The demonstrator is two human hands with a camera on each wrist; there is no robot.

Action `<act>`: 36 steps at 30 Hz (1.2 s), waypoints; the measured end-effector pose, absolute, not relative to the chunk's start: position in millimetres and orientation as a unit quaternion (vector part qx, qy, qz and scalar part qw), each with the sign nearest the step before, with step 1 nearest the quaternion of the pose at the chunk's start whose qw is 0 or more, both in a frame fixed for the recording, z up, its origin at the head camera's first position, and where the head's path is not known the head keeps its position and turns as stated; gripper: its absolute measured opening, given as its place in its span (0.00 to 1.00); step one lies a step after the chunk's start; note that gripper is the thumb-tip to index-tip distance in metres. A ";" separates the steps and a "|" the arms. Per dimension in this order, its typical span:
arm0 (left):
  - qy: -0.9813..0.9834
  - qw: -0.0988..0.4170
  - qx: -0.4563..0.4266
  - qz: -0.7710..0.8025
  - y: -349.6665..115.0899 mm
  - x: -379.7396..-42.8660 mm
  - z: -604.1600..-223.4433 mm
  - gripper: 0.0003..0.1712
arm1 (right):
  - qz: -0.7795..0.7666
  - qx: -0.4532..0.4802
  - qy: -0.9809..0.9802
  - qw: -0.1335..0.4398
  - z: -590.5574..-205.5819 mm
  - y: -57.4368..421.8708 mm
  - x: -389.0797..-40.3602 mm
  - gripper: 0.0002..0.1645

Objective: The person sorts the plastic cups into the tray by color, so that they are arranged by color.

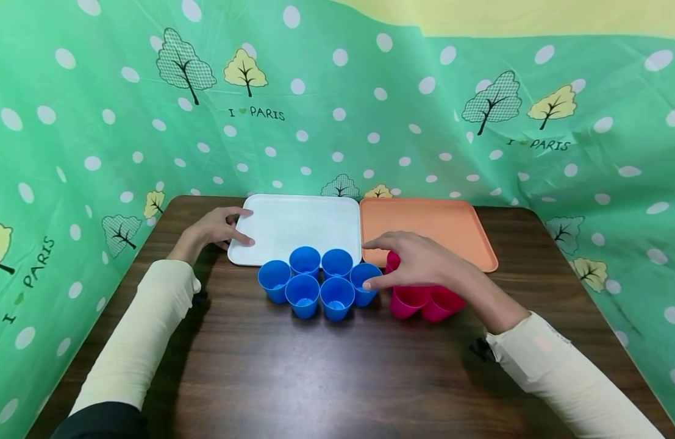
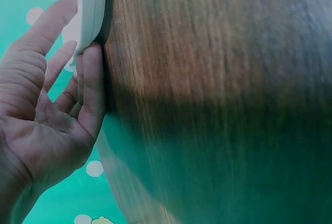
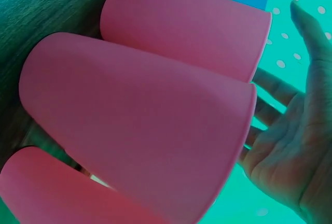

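Note:
My left hand (image 1: 213, 227) grips the left end of a white tray (image 1: 304, 219), thumb and a finger over its rim. In the left wrist view, other fingers (image 2: 93, 73) bend against the underside of its edge. My right hand (image 1: 425, 262) hovers over pink cups (image 1: 408, 303) with its fingers stretched out to the left. Its thumb tip overlaps the rightmost blue cup (image 1: 364, 296) in the head view. Several blue cups (image 1: 303, 305) stand upright, bunched in front of the white tray. The right wrist view shows pink cups (image 3: 140, 110) close beside that hand, which holds nothing.
An orange tray (image 1: 441, 225) lies right of the white one, their edges meeting. Both sit at the back of a dark wooden table (image 1: 315, 378). A green dotted cloth (image 1: 337, 140) hangs behind and along the sides. Pink cups are partly hidden by the right hand.

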State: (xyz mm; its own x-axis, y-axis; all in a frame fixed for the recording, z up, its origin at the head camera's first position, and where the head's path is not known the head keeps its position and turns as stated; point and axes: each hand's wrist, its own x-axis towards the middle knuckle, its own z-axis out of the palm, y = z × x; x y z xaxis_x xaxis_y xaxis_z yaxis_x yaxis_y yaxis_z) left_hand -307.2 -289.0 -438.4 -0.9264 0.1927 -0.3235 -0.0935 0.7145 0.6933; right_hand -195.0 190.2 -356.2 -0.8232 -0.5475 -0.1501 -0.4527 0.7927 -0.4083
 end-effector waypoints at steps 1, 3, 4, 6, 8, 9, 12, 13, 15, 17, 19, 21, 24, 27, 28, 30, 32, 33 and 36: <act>0.907 0.189 0.027 0.375 -288.6 -307.6 -438.8 0.58 | -0.180 -0.271 0.936 0.132 -356.4 189.8 -194.7 0.56; 0.908 0.189 0.026 0.373 -287.8 -308.0 -438.8 0.58 | -0.181 -0.279 0.934 0.130 -355.9 189.1 -193.9 0.54; 0.909 0.188 0.025 0.373 -287.5 -308.0 -438.6 0.58 | -0.182 -0.282 0.933 0.130 -355.4 188.5 -193.5 0.53; 0.909 0.187 0.024 0.372 -286.9 -307.7 -437.8 0.58 | -0.183 -0.287 0.931 0.131 -353.7 186.8 -192.3 0.52; 0.909 0.188 0.025 0.371 -286.7 -307.5 -436.9 0.58 | -0.182 -0.291 0.930 0.133 -352.6 184.1 -191.1 0.53; 0.909 0.188 0.023 0.372 -286.6 -307.4 -436.6 0.58 | -0.181 -0.293 0.929 0.135 -352.1 182.5 -190.5 0.54; 0.908 0.190 0.020 0.372 -286.4 -306.7 -435.9 0.58 | -0.174 -0.306 0.925 0.142 -351.6 177.5 -188.7 0.57; 0.908 0.191 0.018 0.371 -286.5 -306.7 -435.9 0.58 | -0.172 -0.312 0.923 0.143 -351.9 176.0 -188.2 0.57; 0.909 0.192 0.015 0.370 -286.7 -306.6 -436.0 0.58 | -0.169 -0.324 0.919 0.146 -352.9 173.4 -187.6 0.58; 0.909 0.192 0.013 0.370 -286.8 -306.6 -436.2 0.58 | -0.166 -0.331 0.917 0.146 -354.1 171.5 -187.2 0.57; 0.908 0.193 0.012 0.371 -286.9 -306.4 -435.9 0.58 | -0.166 -0.332 0.917 0.146 -355.2 170.3 -187.5 0.56; 0.908 0.193 0.012 0.372 -286.6 -305.7 -435.2 0.58 | -0.168 -0.333 0.917 0.145 -355.9 169.7 -188.0 0.55; 0.909 0.192 0.012 0.370 -286.5 -304.9 -434.3 0.58 | -0.171 -0.335 0.915 0.145 -356.5 169.5 -188.7 0.53; 0.910 0.193 0.013 0.367 -286.7 -305.0 -434.6 0.58 | -0.173 -0.337 0.914 0.147 -356.7 169.5 -188.9 0.50; 0.910 0.194 0.013 0.366 -286.6 -305.1 -434.8 0.58 | -0.174 -0.336 0.914 0.148 -356.7 169.5 -188.9 0.49; 0.910 0.195 0.012 0.366 -286.0 -305.4 -434.9 0.58 | -0.176 -0.336 0.913 0.150 -356.5 169.6 -188.9 0.48; 0.910 0.197 0.011 0.365 -285.4 -305.7 -434.7 0.58 | -0.178 -0.336 0.912 0.151 -355.8 170.2 -188.9 0.46; 0.910 0.198 0.009 0.365 -284.9 -305.8 -434.6 0.58 | -0.179 -0.336 0.912 0.152 -355.1 170.7 -188.9 0.45; 0.909 0.201 0.006 0.366 -283.5 -306.5 -434.4 0.59 | -0.183 -0.340 0.910 0.149 -352.2 173.1 -189.7 0.42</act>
State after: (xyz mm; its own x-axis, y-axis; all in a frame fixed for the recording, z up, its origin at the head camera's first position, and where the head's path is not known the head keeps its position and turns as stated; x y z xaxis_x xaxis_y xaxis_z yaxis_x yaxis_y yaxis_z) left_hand -306.5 -283.5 -434.4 -0.9193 0.1579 -0.3605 -0.1360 0.7321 0.6674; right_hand -189.7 173.1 -352.2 -0.7240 -0.6739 -0.1472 -0.5643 0.7014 -0.4355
